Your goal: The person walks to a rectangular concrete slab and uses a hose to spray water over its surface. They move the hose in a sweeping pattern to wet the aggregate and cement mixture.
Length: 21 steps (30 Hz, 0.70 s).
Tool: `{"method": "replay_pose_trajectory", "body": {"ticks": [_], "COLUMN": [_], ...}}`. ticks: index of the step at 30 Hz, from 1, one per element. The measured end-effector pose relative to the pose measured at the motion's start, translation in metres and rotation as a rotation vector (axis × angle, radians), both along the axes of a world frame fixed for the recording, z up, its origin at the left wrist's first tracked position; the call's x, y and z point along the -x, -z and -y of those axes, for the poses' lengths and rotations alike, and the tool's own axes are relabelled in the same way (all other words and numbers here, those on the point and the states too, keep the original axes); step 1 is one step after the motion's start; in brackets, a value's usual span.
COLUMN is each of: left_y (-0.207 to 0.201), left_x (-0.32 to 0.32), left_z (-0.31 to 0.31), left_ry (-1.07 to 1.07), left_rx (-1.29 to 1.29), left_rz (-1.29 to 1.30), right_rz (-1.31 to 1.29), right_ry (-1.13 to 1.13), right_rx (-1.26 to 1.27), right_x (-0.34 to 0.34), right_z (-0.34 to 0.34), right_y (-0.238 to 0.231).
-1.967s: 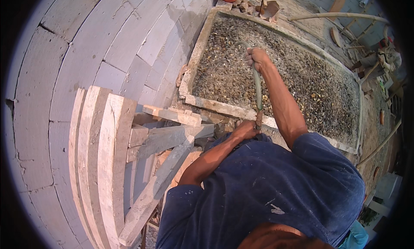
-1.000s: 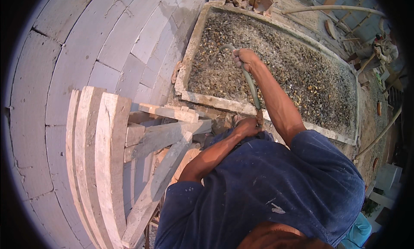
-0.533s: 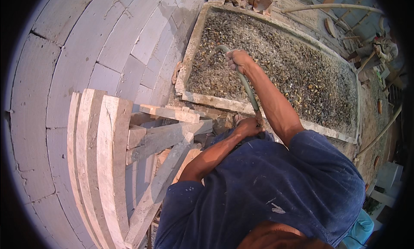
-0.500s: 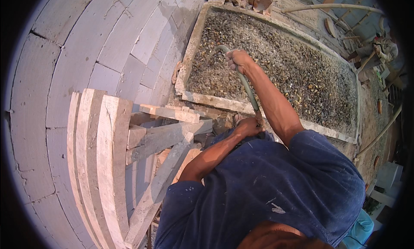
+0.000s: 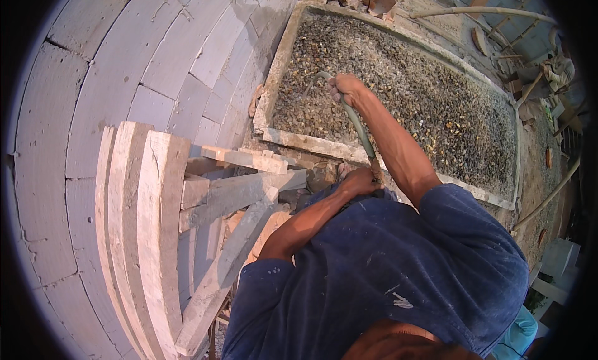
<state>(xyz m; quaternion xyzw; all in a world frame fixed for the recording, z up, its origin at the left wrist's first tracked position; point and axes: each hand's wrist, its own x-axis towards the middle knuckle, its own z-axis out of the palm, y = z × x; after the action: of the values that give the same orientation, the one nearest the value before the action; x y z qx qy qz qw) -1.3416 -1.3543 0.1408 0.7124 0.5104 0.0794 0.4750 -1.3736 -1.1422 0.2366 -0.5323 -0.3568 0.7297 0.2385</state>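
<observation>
My right hand [image 5: 347, 89] grips a green hose [image 5: 359, 130] over gravel [image 5: 430, 110]; left hand [image 5: 360, 182] closed round its brown lower stretch [image 5: 376, 167]; white mark [image 5: 402, 301] on my navy shirt [image 5: 367, 254].

the hose [image 5: 357, 125] is dull grey-green, turning brown at its lower end. the gravel [image 5: 436, 123] is speckled grey, brown and tan, with scattered yellowish flecks. the concrete rim [image 5: 314, 144] is pale grey with buff staining. the block wall [image 5: 106, 104] is light lavender-grey, crossed by dark joint lines. the shirt [image 5: 374, 254] is navy, marked with whitish spots and streaks. the timber boards [image 5: 159, 235] are chalky beige. the bamboo pole [image 5: 486, 10] is straw-coloured.
</observation>
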Motion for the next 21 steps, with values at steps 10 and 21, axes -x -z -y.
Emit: {"method": "replay_pose_trajectory", "body": {"ticks": [10, 21], "left_y": [-0.016, 0.018], "left_x": [-0.001, -0.014], "left_z": [-0.001, 0.008], "left_ry": [0.038, 0.111], "left_rx": [0.062, -0.021], "left_rz": [-0.071, -0.019], "right_rz": [-0.083, 0.009], "right_ry": [-0.043, 0.090], "right_rx": [0.025, 0.041], "right_x": [0.003, -0.009], "right_z": [0.007, 0.017], "right_y": [0.013, 0.010]}}
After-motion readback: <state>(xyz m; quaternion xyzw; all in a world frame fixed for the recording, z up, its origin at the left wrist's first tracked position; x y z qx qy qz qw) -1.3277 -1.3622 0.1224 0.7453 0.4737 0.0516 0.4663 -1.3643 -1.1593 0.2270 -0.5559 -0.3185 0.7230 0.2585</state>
